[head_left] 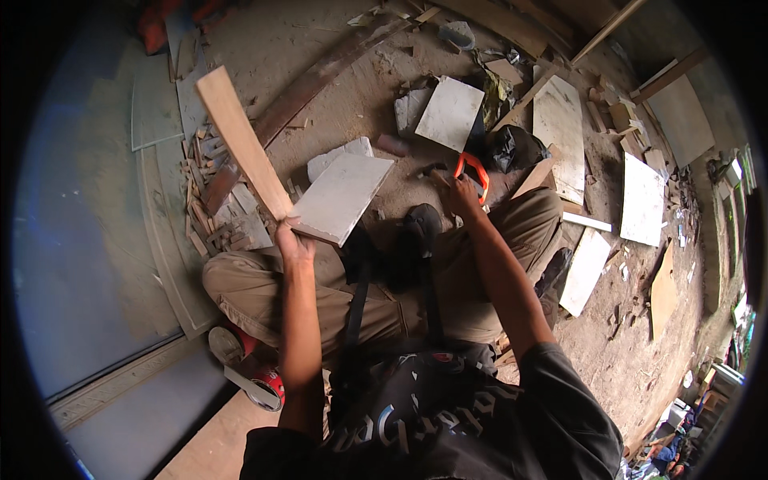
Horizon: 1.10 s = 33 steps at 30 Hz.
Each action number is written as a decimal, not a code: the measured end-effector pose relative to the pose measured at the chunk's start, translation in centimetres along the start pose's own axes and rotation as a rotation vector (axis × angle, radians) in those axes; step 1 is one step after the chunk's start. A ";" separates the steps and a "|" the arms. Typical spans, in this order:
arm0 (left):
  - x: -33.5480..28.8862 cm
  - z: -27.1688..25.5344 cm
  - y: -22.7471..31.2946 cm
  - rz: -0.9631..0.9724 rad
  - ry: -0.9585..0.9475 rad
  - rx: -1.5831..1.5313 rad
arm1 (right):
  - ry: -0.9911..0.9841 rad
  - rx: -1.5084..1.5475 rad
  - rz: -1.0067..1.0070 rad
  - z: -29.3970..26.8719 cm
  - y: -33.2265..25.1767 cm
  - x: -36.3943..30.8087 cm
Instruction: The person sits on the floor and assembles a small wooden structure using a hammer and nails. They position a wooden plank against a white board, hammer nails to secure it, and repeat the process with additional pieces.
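My left hand (296, 245) is closed around the lower end of a pale wooden plank (248, 160), which slants up and to the left. A white-faced board (340, 196) with a wooden edge meets the plank at that hand; whether the two are fastened cannot be made out. My right hand (465, 198), farther right above my knee, is closed on a hammer (434, 170), its dark head pointing left. Right beside those fingers is an orange looped handle (480, 174), seemingly of a saw.
Small wood offcuts (210, 216) are piled at left, near glass sheets (156, 112). A long dark beam (312, 80) lies beyond. White boards (452, 112) and a black plastic bag (516, 150) are scattered ahead and right. Red footwear (268, 380) sits by my left leg.
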<state>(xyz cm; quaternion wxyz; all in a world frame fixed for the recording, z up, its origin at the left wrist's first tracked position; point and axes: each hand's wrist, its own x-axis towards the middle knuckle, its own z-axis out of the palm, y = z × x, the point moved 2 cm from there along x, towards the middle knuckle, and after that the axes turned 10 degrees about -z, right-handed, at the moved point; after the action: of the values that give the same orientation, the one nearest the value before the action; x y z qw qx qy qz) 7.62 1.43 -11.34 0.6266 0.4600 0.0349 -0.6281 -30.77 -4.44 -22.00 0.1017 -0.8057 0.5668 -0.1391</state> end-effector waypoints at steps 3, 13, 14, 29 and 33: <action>0.8 -0.6 -1.1 -0.044 -0.033 0.006 | 0.281 0.203 0.072 -1.8 -2.6 2.5; 5.2 -2.0 -2.7 -0.245 -0.099 0.284 | 0.097 1.360 0.544 0.6 -9.4 3.5; 6.5 -2.6 -3.3 -0.237 -0.031 0.314 | 0.090 1.352 0.689 0.8 -9.4 3.8; 16.4 -3.5 -0.4 0.273 0.207 0.883 | 0.411 1.933 0.700 7.7 -14.6 11.6; 19.3 -1.3 -2.7 0.184 0.196 1.396 | 0.068 0.713 0.662 13.2 -6.3 12.5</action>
<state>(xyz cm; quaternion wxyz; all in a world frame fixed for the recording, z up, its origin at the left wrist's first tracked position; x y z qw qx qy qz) 10.13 -11.78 -25.55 0.2299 0.8096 -0.3584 -0.4041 -16.70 -14.01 -30.99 0.3916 -0.4918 0.7127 -0.3111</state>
